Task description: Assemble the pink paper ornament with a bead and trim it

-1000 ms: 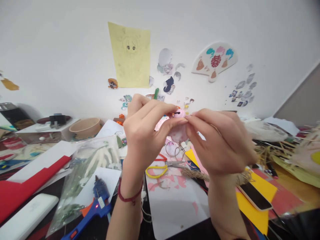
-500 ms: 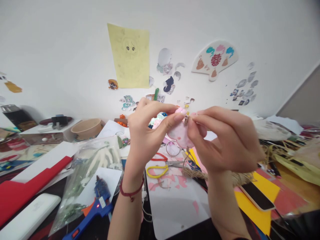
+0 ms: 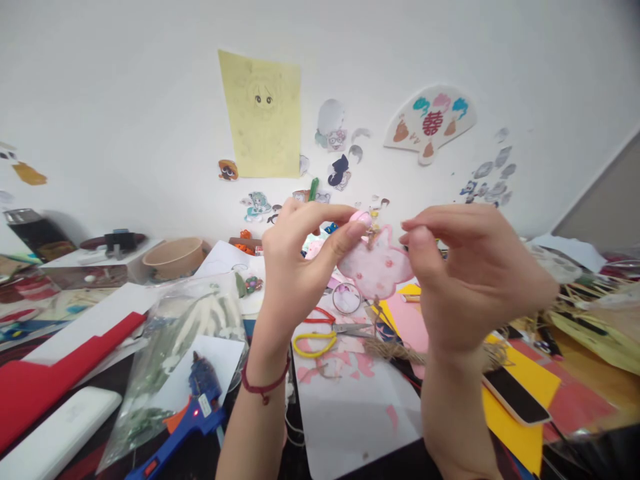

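My left hand [image 3: 305,260] pinches a small rounded pink piece [image 3: 361,218] between thumb and forefinger. Just below it hangs a pale, pink-edged pendant with a pointed, ear-like corner and small pink marks [image 3: 377,270]. A bit of brown string [image 3: 373,239] shows at its top, beside my left thumb. To the right of the pendant is my right hand [image 3: 470,273], its thumb and fingertips drawn together; whether anything thin is between them is too small to make out. Beneath the pendant lie scissors [image 3: 315,345] with red and yellow handles, and a clear round ring-like object [image 3: 347,298].
A blue glue gun [image 3: 200,417] with a lit red light lies at front left near a plastic bag [image 3: 165,333]. Twine [image 3: 390,350], a phone [image 3: 517,395] and yellow paper [image 3: 515,427] lie on the right. Pink scraps cover part of a white board [image 3: 360,420].
My right hand has moved right, away from the pendant's top and my left fingers, uncovering more of the pendant. My left hand keeps its pinch nearly in place.
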Demonstrator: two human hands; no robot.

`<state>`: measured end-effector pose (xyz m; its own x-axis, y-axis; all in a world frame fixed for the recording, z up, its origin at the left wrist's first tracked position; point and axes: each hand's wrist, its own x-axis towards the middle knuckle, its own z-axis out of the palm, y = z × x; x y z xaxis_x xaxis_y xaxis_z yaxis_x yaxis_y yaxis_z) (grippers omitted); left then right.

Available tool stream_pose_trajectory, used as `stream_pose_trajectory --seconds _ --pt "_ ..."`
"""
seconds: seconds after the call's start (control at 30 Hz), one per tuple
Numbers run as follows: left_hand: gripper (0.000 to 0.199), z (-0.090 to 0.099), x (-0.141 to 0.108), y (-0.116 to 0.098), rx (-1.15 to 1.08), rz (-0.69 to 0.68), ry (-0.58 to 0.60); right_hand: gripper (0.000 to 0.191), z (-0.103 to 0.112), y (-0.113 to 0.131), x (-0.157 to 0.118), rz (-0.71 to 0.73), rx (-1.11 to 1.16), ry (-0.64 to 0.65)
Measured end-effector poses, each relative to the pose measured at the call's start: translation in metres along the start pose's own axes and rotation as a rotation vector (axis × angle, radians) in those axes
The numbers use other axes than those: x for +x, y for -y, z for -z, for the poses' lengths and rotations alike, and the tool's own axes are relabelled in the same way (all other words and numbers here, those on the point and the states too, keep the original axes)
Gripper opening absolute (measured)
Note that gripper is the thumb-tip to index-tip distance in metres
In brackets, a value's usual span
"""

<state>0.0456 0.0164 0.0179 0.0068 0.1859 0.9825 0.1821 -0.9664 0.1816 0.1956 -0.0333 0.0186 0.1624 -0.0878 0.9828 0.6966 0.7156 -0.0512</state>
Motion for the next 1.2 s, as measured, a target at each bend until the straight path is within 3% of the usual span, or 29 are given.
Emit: stream_pose_trajectory --seconds 0.13,0.27,0.5,0.73,0.93,1.2 --pt "0.008 -0.002 0.000 -0.002 0.030 -0.014 0.010 0.010 0.000 -0.001 -0.005 -0.053 0.048 0.066" --pt "0.007 -0.005 0.000 -0.002 0.039 -0.053 -0.019 0.036 -0.002 -0.003 -0.010 -0.128 0.023 0.171" --pt "0.012 -0.006 0.000 -0.004 0.102 -0.090 0.031 0.031 -0.005 -0.004 -0.008 0.094 -0.055 0.107" --pt "0.007 -0.002 0.002 -0.011 0.109 -0.156 -0.043 0.022 -0.004 -0.007 -0.006 0.257 -0.216 0.068" --pt "0.011 0.002 0.001 -0.014 0.118 -0.139 -0.032 0.023 -0.004 -0.011 -0.007 0.354 -0.300 0.093" --pt "0.013 0.001 -0.001 -0.012 0.157 -0.221 -0.022 0.024 -0.008 -0.011 -0.008 0.384 -0.270 0.051"
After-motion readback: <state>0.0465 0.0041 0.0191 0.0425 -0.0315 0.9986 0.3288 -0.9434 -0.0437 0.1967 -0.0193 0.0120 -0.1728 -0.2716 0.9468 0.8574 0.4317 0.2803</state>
